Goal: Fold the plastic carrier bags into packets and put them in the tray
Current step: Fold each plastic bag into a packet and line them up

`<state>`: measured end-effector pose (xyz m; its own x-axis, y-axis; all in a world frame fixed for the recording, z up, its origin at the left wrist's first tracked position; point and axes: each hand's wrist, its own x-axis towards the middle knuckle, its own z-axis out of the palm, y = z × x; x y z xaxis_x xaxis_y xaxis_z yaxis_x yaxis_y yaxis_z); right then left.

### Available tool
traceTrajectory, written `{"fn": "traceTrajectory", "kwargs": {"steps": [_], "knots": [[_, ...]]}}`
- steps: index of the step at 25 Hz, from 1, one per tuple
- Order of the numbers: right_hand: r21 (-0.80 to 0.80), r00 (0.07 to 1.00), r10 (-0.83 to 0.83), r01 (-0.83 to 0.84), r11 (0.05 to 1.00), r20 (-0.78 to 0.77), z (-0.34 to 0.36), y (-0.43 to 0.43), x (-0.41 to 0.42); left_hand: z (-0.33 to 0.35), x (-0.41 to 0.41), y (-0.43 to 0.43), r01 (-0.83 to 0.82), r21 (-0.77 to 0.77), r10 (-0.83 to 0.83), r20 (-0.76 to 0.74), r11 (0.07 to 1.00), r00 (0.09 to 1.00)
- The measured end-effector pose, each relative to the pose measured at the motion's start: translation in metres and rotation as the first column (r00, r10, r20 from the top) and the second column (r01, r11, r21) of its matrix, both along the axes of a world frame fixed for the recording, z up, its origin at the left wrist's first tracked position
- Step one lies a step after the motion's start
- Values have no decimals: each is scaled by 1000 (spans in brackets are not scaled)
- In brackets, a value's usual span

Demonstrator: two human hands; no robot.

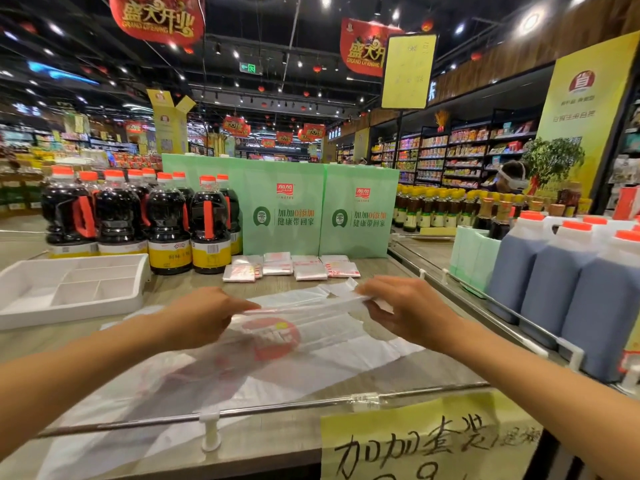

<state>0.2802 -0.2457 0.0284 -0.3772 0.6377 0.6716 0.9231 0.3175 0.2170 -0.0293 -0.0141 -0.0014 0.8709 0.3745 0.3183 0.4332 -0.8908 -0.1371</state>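
Both bare forearms reach in from the lower corners and meet over the middle of the grey wood-look tabletop (420,370). The left hand (204,317) is turned knuckles-up, its fingers curled inward and pinching the raised far edge of a translucent white plastic carrier bag with a round red print (277,337). The right hand (412,313) pinches the same edge further along between thumb and fingers, palm facing left. The edge is lifted into a taut band between the two hands, and the rest of the bag lies spread on the tabletop towards the person.

The left fingertips are hidden under the hand's own back. The bag's print is blurred and unreadable, and its near part sits behind a clear rail along the tabletop's front. A white divided plastic tray (20,318) lies far left, cut off by the frame. Small flat folded white plastic packets (310,271) lie in two rows beyond the hands, outside the tray; their count is unclear.
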Motion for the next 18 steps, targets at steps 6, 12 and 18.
{"fn": "traceTrajectory", "kwargs": {"steps": [6, 12, 18], "knots": [[338, 899, 317, -210, 917, -303, 63, -22, -87, 97, -9, 0, 186, 253, -273, 369, 949, 888], [253, 881, 470, -469, 846, 63, 86, -20, -121, 163, 10, 19, 215, 544, -412, 270, 811, 870], [97, 773, 404, -509, 856, 489, 42, 7, -110, 123, 50, 57, 320, 607, -438, 51, 728, 898]]}}
